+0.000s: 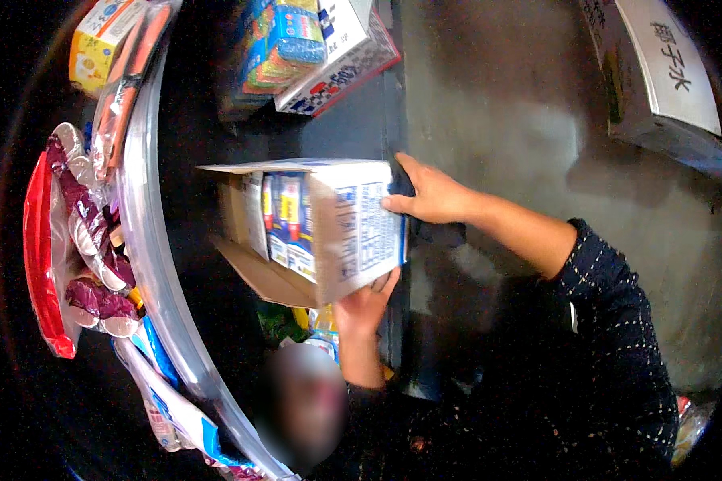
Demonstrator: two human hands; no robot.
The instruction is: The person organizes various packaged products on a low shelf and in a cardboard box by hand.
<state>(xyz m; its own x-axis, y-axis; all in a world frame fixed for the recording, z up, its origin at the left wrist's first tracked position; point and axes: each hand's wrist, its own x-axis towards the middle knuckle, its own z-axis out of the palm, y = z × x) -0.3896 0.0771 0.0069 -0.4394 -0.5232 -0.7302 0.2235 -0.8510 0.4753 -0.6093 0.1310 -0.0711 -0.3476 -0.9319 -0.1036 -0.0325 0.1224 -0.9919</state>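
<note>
A white and blue cardboard box (pixel 361 228) with its flaps folded out is held up in front of me, its open side toward the left. Upright packs (pixel 291 210) in blue, yellow and red show inside it. My right hand (pixel 429 191) grips the box's right end, thumb on the printed side and the other fingers partly behind the edge. From the near side my left hand (pixel 366 305) supports the box, its fingers curled against the lower edge. Part of that hand is hidden beneath the box.
A curved clear shelf edge (pixel 154 264) runs down the left, with bagged goods (pixel 88 232) beyond it. At the back stand a checkered carton (pixel 341 88) and colourful wrapped packs (pixel 289 44). A white carton (pixel 670 72) sits far right on the grey floor (pixel 497 104).
</note>
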